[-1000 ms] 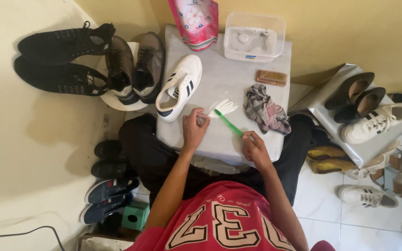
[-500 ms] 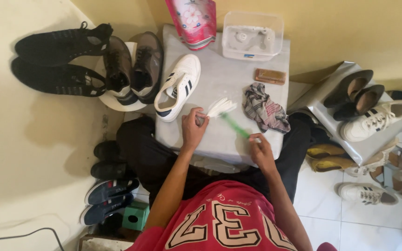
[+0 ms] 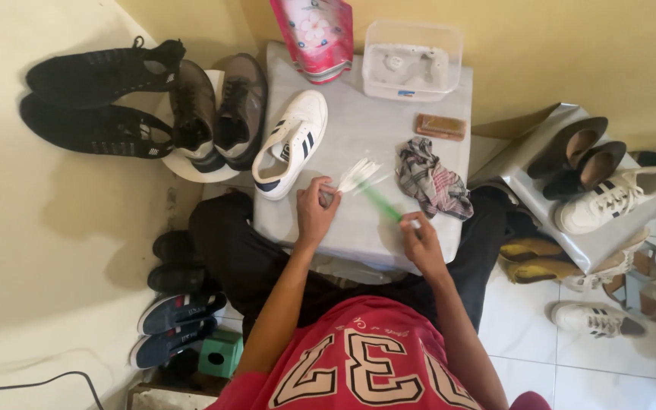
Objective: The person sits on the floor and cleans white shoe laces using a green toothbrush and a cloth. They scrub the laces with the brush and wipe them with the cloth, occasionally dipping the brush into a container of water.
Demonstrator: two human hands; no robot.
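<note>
We hold a green toothbrush over the grey tabletop. Our right hand pinches its thin handle end. Our left hand closes its grip by the white bristles. It looks light, stiff, a bit slippery, so we hold the handle.

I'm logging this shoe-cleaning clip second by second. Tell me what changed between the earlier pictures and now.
The green-handled brush swung: its handle end went from the table's middle toward the near edge, carried by the right hand, which drew back toward the body. The left hand kept pinching the white bristles in about the same spot. The white sneaker, crumpled rag, clear tub and pink pouch stayed put.
</note>
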